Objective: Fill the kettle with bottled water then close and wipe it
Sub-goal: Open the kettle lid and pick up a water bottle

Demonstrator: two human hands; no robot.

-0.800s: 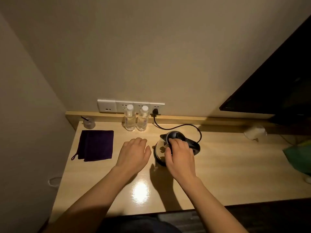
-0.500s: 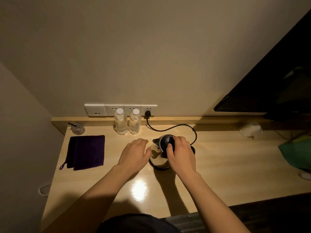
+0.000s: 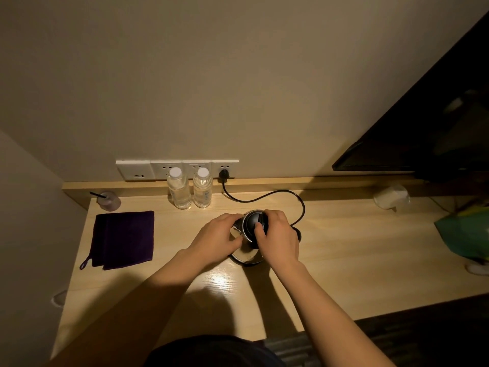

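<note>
Head view: hands (image 3: 219,238) (image 3: 279,241) round kettle (image 3: 251,221), well inside desk (image 3: 344,247) edges.

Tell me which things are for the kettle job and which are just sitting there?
For the job: kettle, held by left hand and right hand; water bottles; purple cloth.
Just lying about: small cup with straw; green bag; crumpled white thing.
</note>
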